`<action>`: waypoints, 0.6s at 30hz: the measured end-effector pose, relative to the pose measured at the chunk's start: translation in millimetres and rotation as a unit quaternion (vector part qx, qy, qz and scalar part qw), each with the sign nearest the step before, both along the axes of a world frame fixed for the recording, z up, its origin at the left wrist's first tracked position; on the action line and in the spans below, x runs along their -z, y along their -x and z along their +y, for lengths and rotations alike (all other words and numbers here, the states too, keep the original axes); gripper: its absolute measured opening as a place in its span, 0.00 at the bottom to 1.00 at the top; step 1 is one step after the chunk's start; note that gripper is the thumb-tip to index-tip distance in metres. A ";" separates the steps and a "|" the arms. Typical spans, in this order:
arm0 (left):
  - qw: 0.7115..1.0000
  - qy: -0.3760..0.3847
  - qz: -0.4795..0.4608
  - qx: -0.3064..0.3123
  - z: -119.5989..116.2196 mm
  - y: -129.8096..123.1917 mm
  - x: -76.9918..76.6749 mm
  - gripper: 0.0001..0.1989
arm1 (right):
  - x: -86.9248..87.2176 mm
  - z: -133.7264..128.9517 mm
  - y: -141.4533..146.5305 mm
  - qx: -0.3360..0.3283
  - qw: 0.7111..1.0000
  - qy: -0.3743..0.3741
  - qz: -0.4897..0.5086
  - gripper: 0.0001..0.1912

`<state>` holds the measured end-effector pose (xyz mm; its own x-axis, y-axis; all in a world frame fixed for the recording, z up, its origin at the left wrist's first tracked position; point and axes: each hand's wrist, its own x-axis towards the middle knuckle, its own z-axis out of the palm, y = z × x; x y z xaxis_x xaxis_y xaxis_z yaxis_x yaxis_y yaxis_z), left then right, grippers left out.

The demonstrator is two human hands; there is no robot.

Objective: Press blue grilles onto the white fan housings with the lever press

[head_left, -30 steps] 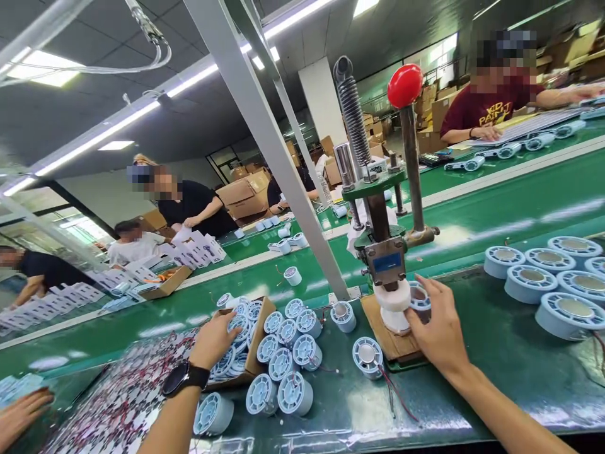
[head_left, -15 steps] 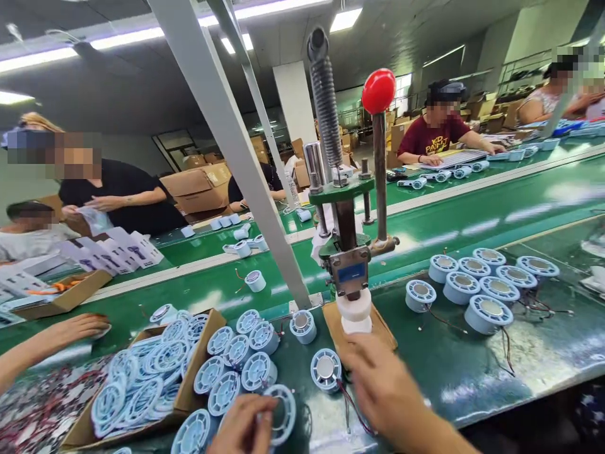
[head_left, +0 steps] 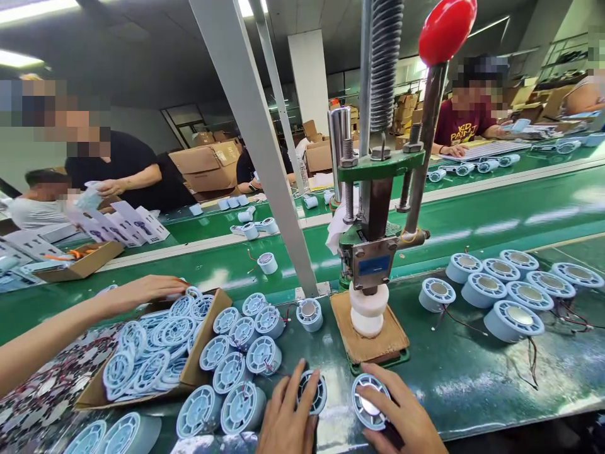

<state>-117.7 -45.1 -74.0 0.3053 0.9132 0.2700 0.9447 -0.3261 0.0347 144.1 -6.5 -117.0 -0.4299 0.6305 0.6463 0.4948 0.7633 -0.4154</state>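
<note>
My left hand point(head_left: 288, 413) is closed around a round light-blue housing point(head_left: 317, 392) with a dark centre, at the bottom middle. To its right, my right hand point(head_left: 401, 410) grips another light-blue housing point(head_left: 371, 401) with a silver disc in it. Both housings are low on the green bench, in front of the hand press point(head_left: 373, 265). White round blocks point(head_left: 367, 312) sit under the press head, above a brown board point(head_left: 343, 325). One housing with a metal disc point(head_left: 309, 314) stands left of that board.
Several blue housings point(head_left: 243, 407) stand left of my left hand, beside a carton of blue rings point(head_left: 208, 337). Another person's arm point(head_left: 94, 315) reaches over the carton. More housings point(head_left: 515, 320) stand at right. The red-knobbed lever point(head_left: 428, 139) rises above the bench.
My right hand has moved from beside the press base down onto the disc-bearing housing. My left hand has shifted right with its housing. The other person's arm now reaches the carton. The view has shifted.
</note>
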 end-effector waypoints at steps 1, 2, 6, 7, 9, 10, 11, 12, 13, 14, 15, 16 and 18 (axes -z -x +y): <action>1.000 0.008 0.013 0.012 6.2 -1.6 -3.0 0.28 | -0.1 -0.3 -2.6 0.010 1.000 0.010 0.008 0.25; 1.000 0.014 0.016 0.014 11.4 -3.6 -4.8 0.29 | -0.7 -0.3 -4.1 0.018 1.000 0.018 0.016 0.26; 1.000 0.002 -0.003 -0.007 21.9 -10.3 -3.7 0.33 | -2.4 1.2 -3.6 0.023 0.999 0.029 0.040 0.29; 1.000 -0.006 -0.005 -0.006 23.1 -10.8 -2.7 0.33 | -2.0 1.5 -2.7 0.026 0.998 0.028 0.045 0.30; 1.000 -0.020 -0.015 0.010 25.2 -11.4 -1.9 0.31 | -0.2 1.7 -0.1 0.036 0.998 0.026 0.053 0.31; 0.999 -0.025 -0.031 0.015 26.1 -12.2 -2.4 0.29 | 0.8 1.6 1.9 0.042 0.997 0.024 0.060 0.31; 0.998 -0.028 -0.060 0.010 26.7 -14.2 -3.4 0.28 | 1.7 1.3 4.8 0.049 0.996 0.023 0.068 0.30; 0.994 -0.031 -0.100 -0.006 26.7 -17.8 -5.0 0.27 | 2.4 0.9 8.7 0.050 0.996 0.022 0.076 0.30; 0.988 -0.034 -0.148 -0.030 26.1 -23.1 -6.7 0.27 | 2.7 0.4 13.8 0.050 0.995 0.023 0.086 0.30; 0.979 -0.036 -0.196 -0.051 24.7 -30.3 -8.4 0.29 | 2.8 -0.3 20.1 0.051 0.993 0.025 0.100 0.29; 0.969 -0.037 -0.237 -0.061 22.8 -39.0 -9.9 0.31 | 2.6 -1.1 27.2 0.055 0.991 0.030 0.117 0.29; 0.962 -0.038 -0.266 -0.056 20.4 -48.6 -10.8 0.33 | 2.2 -2.1 34.7 0.063 0.988 0.036 0.135 0.27; 0.957 -0.038 -0.285 -0.032 15.6 -67.7 -10.9 0.35 | 1.3 -4.5 48.8 0.089 0.980 0.048 0.172 0.23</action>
<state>-50.0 -29.5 -63.1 0.0325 0.8962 0.4424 0.7973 -0.2902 0.5293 95.3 -11.0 -118.3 -0.0756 0.7405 0.6678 0.4344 0.6273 -0.6464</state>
